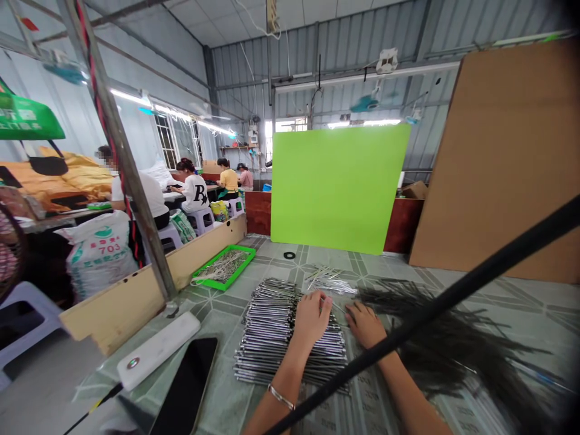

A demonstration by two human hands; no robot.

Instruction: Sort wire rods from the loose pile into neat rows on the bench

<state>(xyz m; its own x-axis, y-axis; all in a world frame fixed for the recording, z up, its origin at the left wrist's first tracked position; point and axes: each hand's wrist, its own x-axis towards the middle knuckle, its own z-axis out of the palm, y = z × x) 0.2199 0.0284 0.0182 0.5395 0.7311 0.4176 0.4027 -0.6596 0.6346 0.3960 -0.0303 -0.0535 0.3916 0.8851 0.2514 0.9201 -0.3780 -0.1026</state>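
Observation:
Neat rows of slim, shiny metal rods [267,323] lie stacked on the patterned table cover. Over the right part of this stack is my left hand [312,315], its fingers curled in and a bracelet on the wrist. A thin, light rod [336,307] seems to run from its thumb toward my right hand [367,324]. The right fingers are bent downward just right of the stack, and what they pinch, if anything, is too small to make out. Loose silvery pieces [330,281] lie beyond the hands. A tangled heap of dark thin strips [435,338] spreads to the right.
A green tray [248,261] holds thin pieces. Near it lies a black ring [289,255]. A white device [158,350] and a phone [188,386] lie at left. A black bar [435,308] crosses the foreground. A green board [338,187] stands behind; several people sit at left.

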